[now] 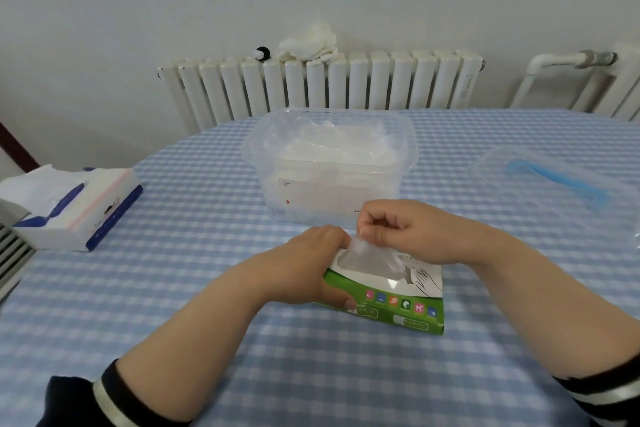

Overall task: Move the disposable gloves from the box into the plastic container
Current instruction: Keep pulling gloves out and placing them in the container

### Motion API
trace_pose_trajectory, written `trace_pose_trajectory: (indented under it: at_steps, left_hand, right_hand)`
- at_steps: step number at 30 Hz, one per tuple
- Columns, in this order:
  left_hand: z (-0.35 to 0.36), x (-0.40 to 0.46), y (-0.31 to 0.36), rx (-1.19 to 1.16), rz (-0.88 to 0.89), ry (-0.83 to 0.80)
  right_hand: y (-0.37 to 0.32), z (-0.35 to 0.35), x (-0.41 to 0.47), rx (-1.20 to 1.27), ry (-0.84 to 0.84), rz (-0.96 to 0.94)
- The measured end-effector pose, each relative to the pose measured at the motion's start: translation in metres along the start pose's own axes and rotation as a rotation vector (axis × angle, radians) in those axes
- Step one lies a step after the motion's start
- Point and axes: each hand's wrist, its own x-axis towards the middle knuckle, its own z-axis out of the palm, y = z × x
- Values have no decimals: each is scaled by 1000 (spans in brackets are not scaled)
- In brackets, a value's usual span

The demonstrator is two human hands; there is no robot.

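The green box [388, 302] bore icons, its print seemingly too blurred to read. The left hand [311, 267] clasped it; the right hand [398, 229] pinched a clear glove [367, 258].

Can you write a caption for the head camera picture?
Left hand steadies the glove box while right hand pinches out a disposable glove.

Table [207, 288] under a blue-and-white checked cloth | clear plastic container [329, 163] at centre, holding clear gloves | green-and-white glove box [398, 308] just in front of it | tissue pack [79, 204] at the left edge | clear lid with a blue strip [554, 180] at the right, apart from the container
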Motion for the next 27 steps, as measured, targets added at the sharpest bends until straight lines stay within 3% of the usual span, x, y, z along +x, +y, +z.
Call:
trace_pose_trajectory:
  at_steps: [3,7,9,13,16,19,21,24,27]
  left_hand:
    - [3,2,-2,36,5,11]
    - [2,3,-4,5,9,7]
    - [-1,2,-2,12,27,8]
    - [-13,0,-8,-298,99,-86]
    - [-21,-8,-9,-640,197,-43]
    - [-32,-14,-1,-1194,141,97]
    - [-36,-14,4,-1379,115,185]
    - [-36,-11,7,-1297,81,301]
    - [-33,-9,5,-1206,49,373]
  right_hand:
    - [-5,0,0,163,183,-65]
    - [-19,-11,-2,708,737,-68]
    - [-20,-17,-4,647,849,-77]
    - [-20,-13,-6,555,828,-6]
    - [-22,-14,-6,487,784,0]
    - [-24,-22,-11,446,606,-76]
    - [-21,-26,-14,381,426,-86]
    - [-14,-30,-17,283,271,-56]
    - [-13,-32,-17,411,188,-15]
